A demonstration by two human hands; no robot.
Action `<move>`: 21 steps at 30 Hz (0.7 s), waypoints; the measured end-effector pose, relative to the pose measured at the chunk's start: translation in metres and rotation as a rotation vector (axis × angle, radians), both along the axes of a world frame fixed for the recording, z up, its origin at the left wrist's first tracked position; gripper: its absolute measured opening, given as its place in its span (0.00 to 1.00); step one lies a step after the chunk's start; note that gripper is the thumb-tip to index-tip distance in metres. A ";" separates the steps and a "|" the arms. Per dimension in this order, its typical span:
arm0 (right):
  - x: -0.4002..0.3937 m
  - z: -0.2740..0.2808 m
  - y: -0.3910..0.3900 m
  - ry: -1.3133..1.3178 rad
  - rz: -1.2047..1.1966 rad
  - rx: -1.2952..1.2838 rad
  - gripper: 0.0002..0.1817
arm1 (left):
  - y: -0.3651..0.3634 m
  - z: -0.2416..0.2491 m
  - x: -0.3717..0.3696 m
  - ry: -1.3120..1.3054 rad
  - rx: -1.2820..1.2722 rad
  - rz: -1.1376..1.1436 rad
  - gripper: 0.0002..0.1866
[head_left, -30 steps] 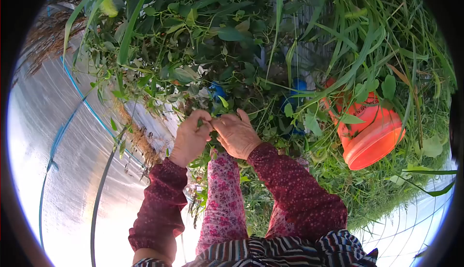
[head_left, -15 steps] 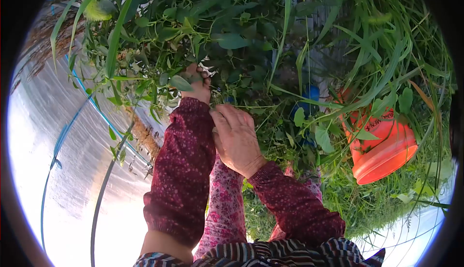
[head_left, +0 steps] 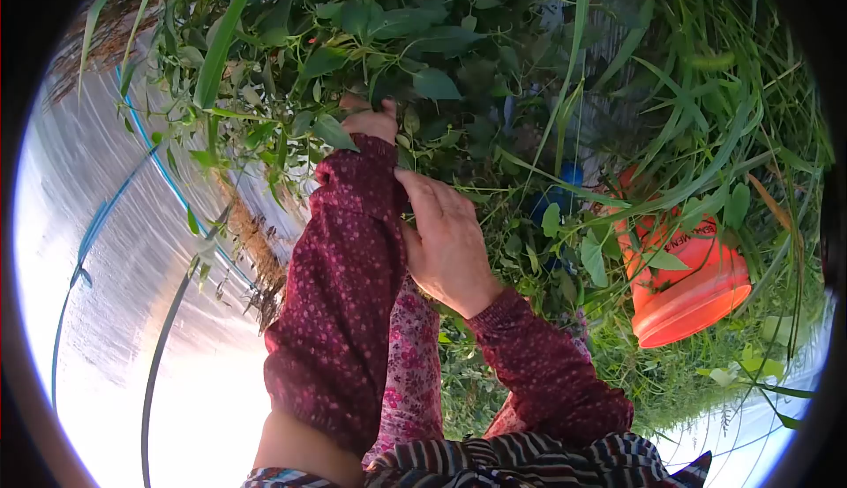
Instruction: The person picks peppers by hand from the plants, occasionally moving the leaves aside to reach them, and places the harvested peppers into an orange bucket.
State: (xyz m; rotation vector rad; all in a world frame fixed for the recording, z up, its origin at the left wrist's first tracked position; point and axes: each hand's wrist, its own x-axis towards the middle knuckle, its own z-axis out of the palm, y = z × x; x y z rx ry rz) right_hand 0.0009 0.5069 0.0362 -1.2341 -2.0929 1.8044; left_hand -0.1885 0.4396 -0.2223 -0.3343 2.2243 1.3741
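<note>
My left hand (head_left: 372,123) reaches into the leafy green plants (head_left: 437,84). Its fingers look curled and are partly hidden by leaves, so what they hold cannot be made out. Close behind it, my right hand (head_left: 452,245) lies open with its back up, fingers extended, and the thumb side beside the dark red patterned left sleeve (head_left: 340,259). Green stems and leaves surround its fingertips; nothing shows in its grasp.
An orange-red bucket (head_left: 688,289) lies tilted among tall grass (head_left: 706,117) at the right. Behind the stems is a blue object (head_left: 556,197). Translucent sheeting (head_left: 106,320) with a blue cord (head_left: 146,148) and a dark hose (head_left: 163,347) fills the left side.
My left hand has moved slightly up and deeper among the leaves. My right hand has shifted slightly right along with the left sleeve. The view has shifted a little.
</note>
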 end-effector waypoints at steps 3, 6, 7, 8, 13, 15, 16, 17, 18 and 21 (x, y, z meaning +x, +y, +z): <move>-0.001 -0.002 0.005 -0.007 -0.009 -0.015 0.29 | -0.008 -0.092 -0.013 0.473 0.108 -0.150 0.20; -0.003 0.000 0.008 -0.019 -0.027 -0.038 0.28 | -0.017 -0.102 -0.016 0.674 0.094 -0.200 0.20; -0.004 0.000 0.008 -0.023 -0.036 -0.057 0.28 | -0.011 -0.094 -0.018 0.720 0.049 -0.195 0.18; -0.004 0.000 0.007 -0.022 -0.028 -0.057 0.28 | 0.000 -0.079 -0.021 0.768 0.004 -0.188 0.17; -0.007 -0.004 0.006 0.022 -0.066 -0.083 0.27 | 0.081 0.124 -0.022 -0.158 0.032 0.144 0.20; -0.008 -0.005 0.006 0.023 -0.083 -0.124 0.26 | 0.076 0.152 -0.026 -0.125 0.105 0.098 0.13; -0.008 -0.006 0.006 0.025 -0.103 -0.162 0.25 | 0.080 0.171 -0.030 -0.087 0.052 -0.005 0.11; -0.008 -0.007 0.005 0.025 -0.097 -0.164 0.25 | 0.084 0.191 -0.033 -0.048 0.001 -0.109 0.09; -0.009 -0.010 0.003 0.046 -0.133 -0.210 0.24 | 0.084 0.203 -0.038 -0.045 0.003 -0.103 0.09; -0.012 -0.016 0.000 0.111 -0.215 -0.296 0.22 | 0.073 0.232 -0.054 -0.181 -0.133 -0.392 0.11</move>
